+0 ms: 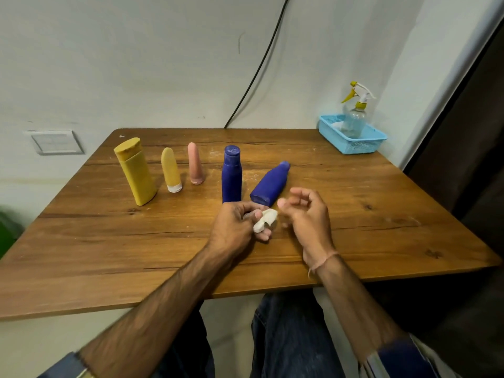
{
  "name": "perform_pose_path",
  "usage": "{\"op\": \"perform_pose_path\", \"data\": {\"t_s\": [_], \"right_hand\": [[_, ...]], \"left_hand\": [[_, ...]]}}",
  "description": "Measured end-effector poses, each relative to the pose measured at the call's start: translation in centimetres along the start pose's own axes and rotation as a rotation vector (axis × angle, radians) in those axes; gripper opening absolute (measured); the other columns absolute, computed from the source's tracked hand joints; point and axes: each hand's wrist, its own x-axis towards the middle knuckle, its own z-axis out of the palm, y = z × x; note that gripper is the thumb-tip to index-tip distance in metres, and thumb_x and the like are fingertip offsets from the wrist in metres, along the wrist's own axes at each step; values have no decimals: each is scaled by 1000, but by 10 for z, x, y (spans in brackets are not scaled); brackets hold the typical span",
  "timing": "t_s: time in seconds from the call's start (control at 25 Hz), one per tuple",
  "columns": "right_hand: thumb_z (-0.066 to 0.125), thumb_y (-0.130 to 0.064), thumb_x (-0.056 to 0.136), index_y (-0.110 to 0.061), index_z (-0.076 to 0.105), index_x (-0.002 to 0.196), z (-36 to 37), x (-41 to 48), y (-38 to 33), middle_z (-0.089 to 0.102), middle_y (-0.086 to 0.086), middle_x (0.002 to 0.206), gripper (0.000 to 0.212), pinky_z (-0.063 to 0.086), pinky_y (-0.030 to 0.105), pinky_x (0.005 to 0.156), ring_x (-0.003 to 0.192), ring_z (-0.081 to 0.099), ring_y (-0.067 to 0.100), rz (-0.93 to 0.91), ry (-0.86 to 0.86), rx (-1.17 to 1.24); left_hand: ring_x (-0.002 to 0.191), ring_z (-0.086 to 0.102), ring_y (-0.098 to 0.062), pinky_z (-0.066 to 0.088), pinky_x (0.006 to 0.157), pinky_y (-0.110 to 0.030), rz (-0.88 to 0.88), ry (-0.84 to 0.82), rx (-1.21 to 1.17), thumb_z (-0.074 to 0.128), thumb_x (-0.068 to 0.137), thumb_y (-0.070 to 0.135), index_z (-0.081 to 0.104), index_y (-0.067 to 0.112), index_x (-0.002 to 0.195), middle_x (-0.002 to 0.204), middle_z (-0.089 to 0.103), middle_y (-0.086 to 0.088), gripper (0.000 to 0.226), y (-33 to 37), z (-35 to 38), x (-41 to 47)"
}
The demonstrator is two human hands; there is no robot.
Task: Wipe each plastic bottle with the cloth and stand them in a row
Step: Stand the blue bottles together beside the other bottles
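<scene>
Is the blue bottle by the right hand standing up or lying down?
Lying down. The blue bottle rests on its side on the table.

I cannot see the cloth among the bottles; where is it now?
In the head view the cloth is bunched in the left hand over the middle of the table, beside the right hand and just in front of the upright blue bottle.

No text could be read with certainty. Faint raised lettering was seen on the cap of the upright blue bottle, but it could not be made out.
</scene>
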Motion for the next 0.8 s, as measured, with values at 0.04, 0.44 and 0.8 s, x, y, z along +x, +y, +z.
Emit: {"op": "perform_pose_path", "data": {"t_s": [0.04, 0.44, 0.8], "right_hand": [[77, -52, 72, -29, 55, 129, 3, 18, -3, 63, 3, 126, 65, 58, 44, 88, 108, 65, 19, 32, 36, -65], [85, -35, 74, -5, 45, 132, 49, 91, -24, 61, 11, 123, 77, 43, 31, 71, 91, 56, 23, 242, -46, -482], [82, -26, 81, -19, 57, 117, 55, 71, -14, 66, -3, 107, 44, 50, 25, 75, 92, 64, 14, -227, -49, -305]], "left_hand": [[59, 67, -18, 58, 62, -34, -18, 15, 25, 54, 102, 17, 70, 6, 108, 75, 74, -13, 19, -1, 1, -3], [70, 63, -14, 54, 64, -26, -15, 53, -15, 59, 99, 10, 68, 15, 111, 91, 75, -13, 16, -19, -10, -5], [54, 67, -20, 50, 42, -25, 38, 113, -308, 61, 98, 20, 57, 2, 108, 90, 75, -22, 21, -16, -13, -11]]}}
